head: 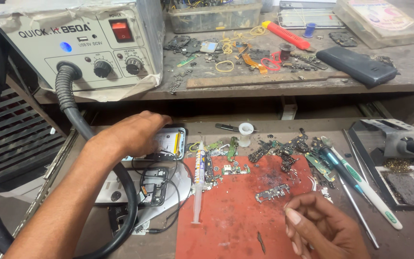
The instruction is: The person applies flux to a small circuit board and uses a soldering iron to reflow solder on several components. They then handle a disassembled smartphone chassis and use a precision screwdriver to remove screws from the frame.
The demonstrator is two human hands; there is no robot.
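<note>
Phone repair, midway.
Our left hand [137,134] pressed the opened phone [171,143]; our right hand [319,225], fingers curled, empty, hovered beside a loose board [271,193].

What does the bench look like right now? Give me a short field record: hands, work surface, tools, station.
left hand: left hand rests on an opened phone
right hand: right hand loosely curled over the red mat, holding nothing I can make out
on mat: syringe, small circuit boards
tools at right: green-handled screwdrivers, tweezers
station: hot-air station on the upper shelf, black hose looping down
</note>
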